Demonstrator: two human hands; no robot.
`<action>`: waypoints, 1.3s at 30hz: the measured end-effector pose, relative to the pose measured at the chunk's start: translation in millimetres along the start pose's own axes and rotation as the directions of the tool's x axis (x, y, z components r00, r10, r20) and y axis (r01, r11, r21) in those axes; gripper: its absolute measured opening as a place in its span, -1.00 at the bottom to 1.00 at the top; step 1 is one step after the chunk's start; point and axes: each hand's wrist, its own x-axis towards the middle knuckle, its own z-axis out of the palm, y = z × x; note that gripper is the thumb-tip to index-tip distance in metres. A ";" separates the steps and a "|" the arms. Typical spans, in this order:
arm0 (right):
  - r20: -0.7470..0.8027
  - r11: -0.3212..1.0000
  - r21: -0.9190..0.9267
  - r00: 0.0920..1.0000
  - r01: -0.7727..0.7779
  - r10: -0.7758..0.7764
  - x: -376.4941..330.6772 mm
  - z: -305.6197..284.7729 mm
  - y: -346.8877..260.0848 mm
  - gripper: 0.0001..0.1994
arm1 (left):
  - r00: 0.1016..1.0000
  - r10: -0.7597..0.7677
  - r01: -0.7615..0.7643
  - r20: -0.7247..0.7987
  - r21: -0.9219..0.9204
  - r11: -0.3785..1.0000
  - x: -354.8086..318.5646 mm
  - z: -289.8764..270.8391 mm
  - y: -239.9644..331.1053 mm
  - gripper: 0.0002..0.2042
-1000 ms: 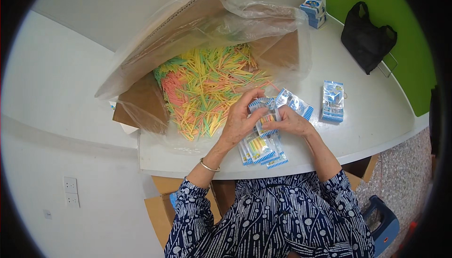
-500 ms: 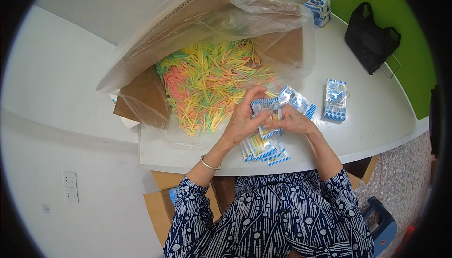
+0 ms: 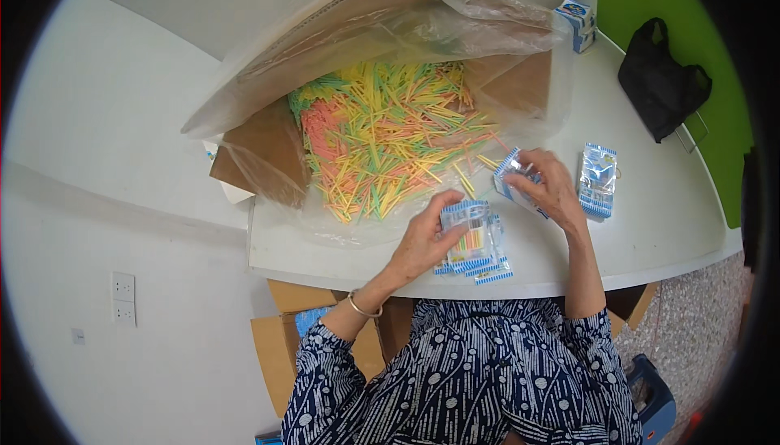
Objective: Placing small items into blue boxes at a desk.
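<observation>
1. One white table (image 3: 666, 222), under everything handled.
2. One open, plastic-lined cardboard box (image 3: 520, 88), on the table.
3. One black bag (image 3: 662, 88), far right.
4. Two hands: the left hand (image 3: 422, 238) curls around one clear packet (image 3: 473, 234), atop an overlapping packet pile (image 3: 494, 271) too hidden to count; the right hand (image 3: 552, 189) arches over one blue-edged packet (image 3: 508, 183), its grip impossible to tell.
5. One packet stack (image 3: 599, 179), right of that hand.
6. Two small cartons (image 3: 575, 23), stacked.
7. Pastel sticks (image 3: 390, 136), uncountable, heaped in the box's opening.
</observation>
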 end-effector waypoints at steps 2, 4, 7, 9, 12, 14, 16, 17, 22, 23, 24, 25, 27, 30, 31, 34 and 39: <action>-0.268 0.951 -0.301 0.952 0.064 -0.149 0.4 6.3 17.5 -0.62 | 0.999 -0.033 0.038 -0.024 0.234 0.972 -8.6 -9.6 4.9 -0.56; -0.208 0.838 -0.544 0.973 -0.032 -0.098 1.9 12.1 40.0 -0.69 | 0.963 0.262 -0.152 -0.066 0.669 0.727 -7.7 -21.2 -5.1 -0.58; -0.228 0.857 -0.515 0.963 0.006 -0.144 5.8 22.9 51.9 -0.74 | 0.905 0.371 -0.078 -0.208 0.776 0.626 10.0 -67.6 -21.1 -0.63; -0.214 0.870 -0.493 0.969 0.004 -0.126 5.6 24.5 51.2 -0.75 | 0.903 0.298 0.100 -0.308 0.828 0.552 22.1 -97.5 -20.1 -0.62; -0.268 0.912 -0.409 0.950 0.040 -0.162 7.2 25.5 59.8 -0.79 | 0.894 0.338 0.177 -0.296 0.923 0.340 38.0 -124.5 -24.3 -0.56; -0.281 0.915 -0.400 0.943 0.057 -0.181 8.3 26.0 61.8 -0.85 | 0.907 0.338 0.154 -0.253 0.943 0.294 44.9 -137.1 -27.9 -0.54; -0.292 0.914 -0.401 0.937 0.063 -0.193 8.4 25.8 62.6 -0.87 | 0.920 0.331 0.132 -0.212 0.960 0.247 48.2 -139.3 -25.7 -0.51; -0.303 0.914 -0.401 0.931 0.068 -0.202 8.2 25.8 62.9 -0.89 | 0.935 0.297 0.134 -0.195 0.968 0.214 49.2 -139.0 -25.5 -0.52; -0.391 0.884 -0.453 0.866 0.113 -0.311 10.6 19.9 46.8 -0.89 | 0.937 0.312 0.112 -0.157 0.981 0.156 52.4 -132.6 -42.4 -0.60; -0.432 0.872 -0.468 0.824 0.141 -0.365 11.6 18.5 41.3 -0.87 | 0.924 0.336 0.135 -0.184 0.977 0.164 53.2 -133.7 -51.9 -0.63; -0.432 0.873 -0.468 0.826 0.139 -0.363 10.9 17.2 41.2 -0.87 | 0.911 0.359 0.151 -0.206 0.973 0.175 55.2 -132.0 -53.7 -0.67; -0.404 0.896 -0.435 0.869 0.092 -0.285 10.2 16.4 41.3 -0.85 | 0.911 0.357 0.150 -0.205 0.973 0.176 56.7 -133.0 -54.5 -0.67; -0.371 0.915 -0.401 0.906 0.039 -0.201 8.5 16.0 40.4 -0.82 | 0.934 0.250 0.142 -0.257 0.906 0.398 59.2 -136.2 -53.2 -0.72; -0.383 0.978 -0.203 0.917 0.039 -0.116 7.9 18.1 38.9 -0.75 | 0.924 0.300 0.106 -0.238 0.912 0.397 50.8 -135.0 -47.3 -0.73; -0.410 0.988 -0.145 0.905 0.059 -0.114 8.9 18.9 41.7 -0.72 | 0.927 0.295 0.103 -0.233 0.912 0.398 46.0 -131.2 -39.8 -0.73; -0.380 0.996 -0.066 0.922 0.055 -0.077 9.6 19.7 45.9 -0.68 | 0.954 0.289 0.031 -0.080 0.985 0.171 25.2 -118.0 -19.1 -0.63; -0.294 0.996 0.088 0.956 0.000 0.026 11.2 24.1 38.4 -0.69 | 0.969 0.247 -0.027 0.034 0.999 -0.030 8.7 -104.8 -23.4 -0.43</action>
